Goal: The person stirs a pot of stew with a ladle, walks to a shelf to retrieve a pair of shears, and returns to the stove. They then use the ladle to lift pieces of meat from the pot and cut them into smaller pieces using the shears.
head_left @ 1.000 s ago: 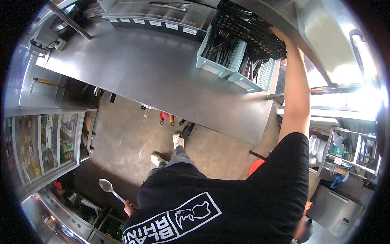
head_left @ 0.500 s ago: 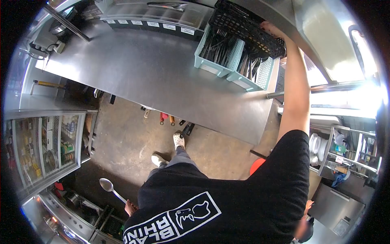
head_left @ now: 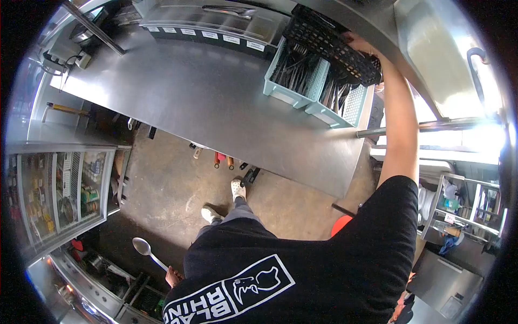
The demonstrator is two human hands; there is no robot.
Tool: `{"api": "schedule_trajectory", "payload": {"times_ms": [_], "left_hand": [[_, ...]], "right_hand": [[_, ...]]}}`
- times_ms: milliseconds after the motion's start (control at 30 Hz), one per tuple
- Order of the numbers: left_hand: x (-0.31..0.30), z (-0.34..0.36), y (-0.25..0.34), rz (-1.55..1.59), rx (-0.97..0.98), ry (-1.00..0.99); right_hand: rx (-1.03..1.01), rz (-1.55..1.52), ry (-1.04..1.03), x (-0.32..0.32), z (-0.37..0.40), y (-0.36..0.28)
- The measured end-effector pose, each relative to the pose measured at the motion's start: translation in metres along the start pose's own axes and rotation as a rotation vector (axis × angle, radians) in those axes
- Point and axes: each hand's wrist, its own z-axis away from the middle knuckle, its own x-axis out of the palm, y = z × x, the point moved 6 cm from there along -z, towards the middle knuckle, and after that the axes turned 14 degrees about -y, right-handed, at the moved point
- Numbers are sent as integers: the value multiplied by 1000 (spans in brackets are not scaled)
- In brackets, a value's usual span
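Note:
My left hand (head_left: 174,276), low at the left beside my black shirt, is wrapped round the handle of a large metal serving spoon (head_left: 142,247), its bowl pointing up and outward. My right arm stretches up across the counter's right end. At the far edge, my right hand (head_left: 360,43) reaches into a black plastic lattice basket (head_left: 330,46), whose wall hides most of the fingers. Beneath this basket stand two pale blue-green bins (head_left: 287,95) packed with dark-looking cutlery and utensils (head_left: 335,98).
A steel counter (head_left: 205,102) spans the middle, with a lidded, labelled container row (head_left: 210,27) at its back. Handles poke out below its front edge. A glass-door fridge (head_left: 59,189) stands left and a stove (head_left: 91,286) lower left. Part of another person (head_left: 400,308) shows lower right.
The view has shifted slightly, so the counter, bins and basket sit a little lower and further right. My right hand stays at the basket; my left still grips the spoon.

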Motion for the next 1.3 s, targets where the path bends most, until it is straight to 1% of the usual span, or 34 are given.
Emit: {"api": "schedule_trajectory", "payload": {"times_ms": [100, 167, 300, 367, 567, 733, 800, 833, 900, 967, 1000, 1067, 1100, 1167, 1200, 1233, 1300], "left_hand": [[4, 5, 1, 11, -22, 7], [7, 5, 3, 9, 0, -9], [4, 12, 8, -4, 6, 35], [-2, 2, 1, 8, 1, 2], [-8, 10, 3, -46, -69, 5], [-5, 11, 3, -14, -72, 5], [-2, 11, 6, 6, -72, 0], [-1, 11, 6, 40, -80, 28], [-1, 10, 0, 87, -93, 57], [-7, -3, -5, -3, -29, 8], [-6, 0, -5, 5, -29, 10], [0, 7, 4, -79, -20, 8], [-1, 4, 3, -71, -16, 8], [1, -3, -2, 91, -33, 9], [1, -5, -3, 101, -23, 7], [0, -6, -4, 95, -21, 8], [2, -8, -3, 77, -15, 13]], "right_hand": [[8, 28, -16, 4, -6, -8], [16, 50, -18, 6, -8, -11], [-3, 4, -10, -2, -6, -15], [-10, -13, 1, -6, 1, -19], [-36, -67, 57, -11, 26, -43], [-46, -69, 56, -16, 22, -54], [-53, -82, 26, -12, 21, -64], [-56, -98, 2, -10, 22, -74], [-39, -190, -103, -7, 36, -114], [13, -268, -187, -3, 43, -145], [6, -264, -188, 4, 30, -133], [-138, -27, 58, 11, -11, -86], [-145, -24, 63, 9, -27, -67], [-238, -108, -177, 13, -56, -51], [-39, -82, -32, 21, -54, -57], [-1, -62, 15, 22, -54, -58], [-17, -6, 114, 3, -43, -62]]}}
